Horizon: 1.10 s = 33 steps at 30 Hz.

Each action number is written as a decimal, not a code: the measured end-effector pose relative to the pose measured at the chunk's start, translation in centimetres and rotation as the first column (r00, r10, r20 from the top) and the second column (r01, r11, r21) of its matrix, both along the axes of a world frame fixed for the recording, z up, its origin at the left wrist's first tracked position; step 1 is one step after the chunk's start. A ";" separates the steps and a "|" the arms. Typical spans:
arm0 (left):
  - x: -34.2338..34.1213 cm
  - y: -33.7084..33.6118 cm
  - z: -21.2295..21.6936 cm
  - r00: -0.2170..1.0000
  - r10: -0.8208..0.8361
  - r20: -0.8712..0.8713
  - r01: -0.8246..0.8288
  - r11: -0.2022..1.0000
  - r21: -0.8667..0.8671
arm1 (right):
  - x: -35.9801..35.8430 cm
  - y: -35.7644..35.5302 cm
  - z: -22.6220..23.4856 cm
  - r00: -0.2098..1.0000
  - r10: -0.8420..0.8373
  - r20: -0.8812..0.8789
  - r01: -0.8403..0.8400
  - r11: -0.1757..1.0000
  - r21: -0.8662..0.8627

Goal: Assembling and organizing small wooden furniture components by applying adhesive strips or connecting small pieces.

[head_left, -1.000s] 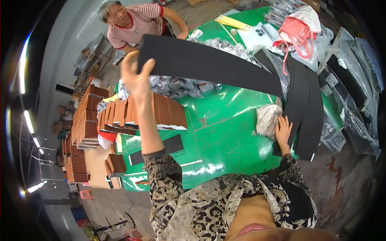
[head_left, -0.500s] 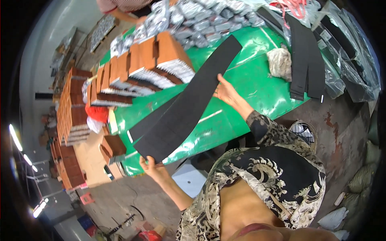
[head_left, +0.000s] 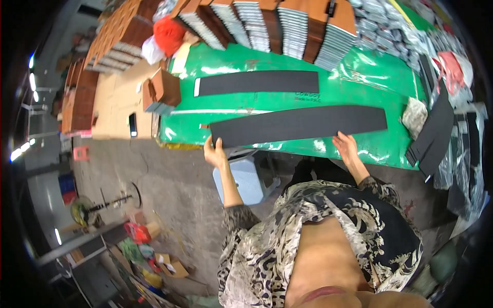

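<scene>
A long black strip (head_left: 298,124) lies flat along the near edge of the green table (head_left: 370,72). My left hand (head_left: 214,152) grips its left end at the table's edge. My right hand (head_left: 346,146) rests on the strip's near edge toward the right. A second, shorter black strip (head_left: 257,82) lies parallel behind it on the green cover.
Rows of brown and grey stacked packs (head_left: 277,25) line the table's far side. A pile of black strips (head_left: 436,134) and a crumpled bag (head_left: 414,117) sit at the right end. A pale blue stool (head_left: 245,179) stands under the table. Brown boxes (head_left: 164,88) lie at the left.
The strip, held tilted above the table half a second ago, now lies flat along the near edge. Both hands came down with it, and the view has swung over the table.
</scene>
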State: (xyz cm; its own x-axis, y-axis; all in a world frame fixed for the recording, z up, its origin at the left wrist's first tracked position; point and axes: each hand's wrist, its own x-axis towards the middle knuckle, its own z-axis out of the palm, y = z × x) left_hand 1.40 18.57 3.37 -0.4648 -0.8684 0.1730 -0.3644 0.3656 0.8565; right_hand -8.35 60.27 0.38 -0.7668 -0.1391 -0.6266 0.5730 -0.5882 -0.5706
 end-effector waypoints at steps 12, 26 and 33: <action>-8.2 1.8 -2.3 0.996 -0.090 -0.001 0.086 0.946 0.311 | -1.4 3.7 -9.2 0.970 -0.039 0.240 0.013 0.994 0.110; -10.3 0.1 -3.6 0.964 0.008 0.268 -0.050 0.988 0.149 | -2.6 3.5 -9.0 0.948 0.172 0.268 -0.209 0.971 0.113; -13.1 -8.5 -3.1 0.927 -0.029 0.374 0.054 0.997 -0.056 | -3.8 -4.4 -7.4 0.937 0.201 0.287 -0.238 0.966 0.102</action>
State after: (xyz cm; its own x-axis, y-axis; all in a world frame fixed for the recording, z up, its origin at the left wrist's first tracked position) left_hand -11.68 10.04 0.31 -0.5417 -0.8398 0.0354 -0.6359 0.4369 0.6362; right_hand -12.12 55.89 -7.07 -0.5243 -0.1856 -0.8311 0.8233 -0.3598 -0.4390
